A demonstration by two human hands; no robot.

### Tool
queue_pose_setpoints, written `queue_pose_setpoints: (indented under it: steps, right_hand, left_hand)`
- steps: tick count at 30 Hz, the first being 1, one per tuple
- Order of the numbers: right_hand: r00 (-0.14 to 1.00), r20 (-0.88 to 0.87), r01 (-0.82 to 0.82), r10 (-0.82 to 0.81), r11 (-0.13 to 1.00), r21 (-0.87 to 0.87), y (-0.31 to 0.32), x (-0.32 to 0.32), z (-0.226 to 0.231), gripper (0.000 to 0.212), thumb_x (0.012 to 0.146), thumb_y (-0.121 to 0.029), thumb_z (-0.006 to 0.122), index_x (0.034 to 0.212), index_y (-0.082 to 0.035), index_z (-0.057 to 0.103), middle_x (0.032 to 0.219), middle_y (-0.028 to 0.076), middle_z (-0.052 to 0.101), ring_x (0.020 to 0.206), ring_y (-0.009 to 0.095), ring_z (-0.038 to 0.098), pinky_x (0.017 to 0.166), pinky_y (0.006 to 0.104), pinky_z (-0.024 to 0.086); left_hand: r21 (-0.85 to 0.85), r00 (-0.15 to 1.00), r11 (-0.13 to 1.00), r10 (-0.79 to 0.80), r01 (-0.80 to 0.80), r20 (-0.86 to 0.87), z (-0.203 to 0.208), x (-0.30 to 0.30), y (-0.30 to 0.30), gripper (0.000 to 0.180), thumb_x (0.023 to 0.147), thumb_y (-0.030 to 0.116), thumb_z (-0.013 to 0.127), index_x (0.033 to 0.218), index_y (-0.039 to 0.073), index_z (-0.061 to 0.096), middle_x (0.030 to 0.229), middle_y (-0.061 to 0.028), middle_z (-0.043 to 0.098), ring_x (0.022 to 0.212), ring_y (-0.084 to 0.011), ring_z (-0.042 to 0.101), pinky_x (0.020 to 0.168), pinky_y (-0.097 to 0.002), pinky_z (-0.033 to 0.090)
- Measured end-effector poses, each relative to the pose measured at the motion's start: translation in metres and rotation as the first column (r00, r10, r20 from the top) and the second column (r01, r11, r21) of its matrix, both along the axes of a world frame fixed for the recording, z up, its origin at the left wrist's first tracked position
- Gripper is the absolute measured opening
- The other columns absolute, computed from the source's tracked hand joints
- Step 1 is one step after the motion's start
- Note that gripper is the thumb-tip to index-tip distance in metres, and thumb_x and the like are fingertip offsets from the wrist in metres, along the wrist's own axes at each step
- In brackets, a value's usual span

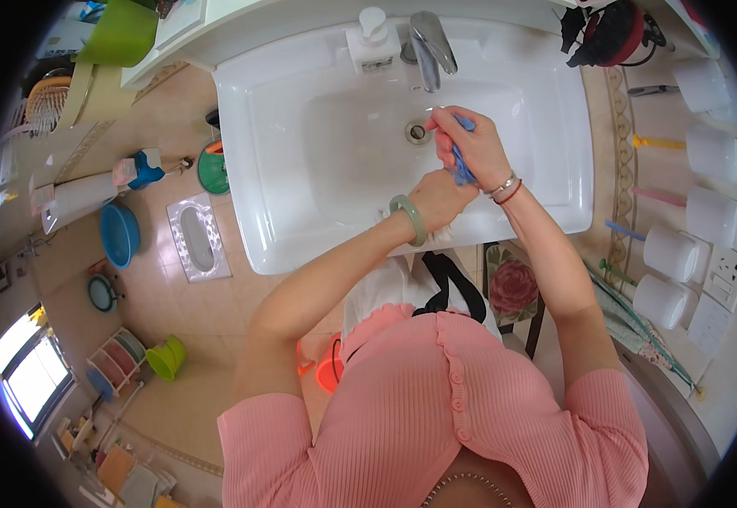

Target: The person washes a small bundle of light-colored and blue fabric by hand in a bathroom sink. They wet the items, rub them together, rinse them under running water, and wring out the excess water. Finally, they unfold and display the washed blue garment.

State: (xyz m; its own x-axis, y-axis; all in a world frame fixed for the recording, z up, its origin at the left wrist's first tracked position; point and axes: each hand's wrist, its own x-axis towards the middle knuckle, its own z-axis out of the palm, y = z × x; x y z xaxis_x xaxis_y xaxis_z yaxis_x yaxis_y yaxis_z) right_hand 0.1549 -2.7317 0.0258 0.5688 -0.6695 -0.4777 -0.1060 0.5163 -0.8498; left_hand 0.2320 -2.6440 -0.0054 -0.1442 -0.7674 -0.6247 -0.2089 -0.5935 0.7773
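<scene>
Both my hands are together over the right half of a white washbasin (pixel 343 203), below the drain. My right hand (pixel 474 148) is closed around a slim blue object (pixel 462 169). Its blue ends show above and below the fingers; its exact kind I cannot make out. Just under it, my left hand (pixel 440 201) has its fingers curled in, and what they hold is hidden. Something whitish (pixel 441 234) shows below that hand near the basin's front edge, too small to name. A green bangle (pixel 408 220) circles my left wrist.
A chrome faucet (pixel 433 51) and a white pump bottle (pixel 374 41) stand at the basin's back. White cups (pixel 671 254) with toothbrushes line the right wall. On the floor at left are a squat toilet (pixel 198 238), a blue basin (pixel 120 235) and a green bucket (pixel 166 357).
</scene>
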Motion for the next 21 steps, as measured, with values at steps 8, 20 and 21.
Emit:
queue_pose_setpoints:
  steps: [8,20,21]
  right_hand:
    - [0.952,-0.156,0.287,-0.263,0.945,0.155,-0.002,0.007,-0.082,0.037,0.091,-0.039,0.057,0.076,-0.006,0.054,0.056,0.0,0.046,0.043,0.011,0.045,0.039,0.0237,0.035]
    - [0.987,-0.139,-0.095,-0.081,0.4,-0.912,0.008,-0.047,-0.015,0.06,0.081,-0.03,0.066,0.134,-0.015,0.043,0.144,0.013,0.035,0.131,0.031,0.036,0.1,0.0412,0.035]
    - [0.977,-0.196,-0.176,-0.085,0.203,-0.963,0.007,-0.046,-0.016,0.061,0.078,-0.029,0.068,0.133,-0.016,0.044,0.144,0.014,0.035,0.13,0.033,0.036,0.1,0.0434,0.034]
  left_hand:
    - [-0.1,0.879,0.987,-0.063,0.124,0.472,-0.04,0.001,-0.005,0.041,0.084,0.039,0.051,0.083,-0.001,0.06,0.072,-0.0167,0.061,0.065,-0.029,0.059,0.064,-0.0405,0.047]
    - [0.509,0.053,0.861,0.508,-0.01,-0.86,0.027,0.054,-0.01,0.036,0.091,0.045,0.045,0.076,0.013,0.051,0.054,0.0042,0.043,0.039,-0.0114,0.036,0.041,-0.024,0.03]
    - [0.484,-0.011,0.875,0.484,0.011,-0.875,0.032,0.048,-0.011,0.037,0.092,0.046,0.044,0.072,0.014,0.047,0.052,0.0043,0.043,0.037,-0.0115,0.034,0.04,-0.024,0.029]
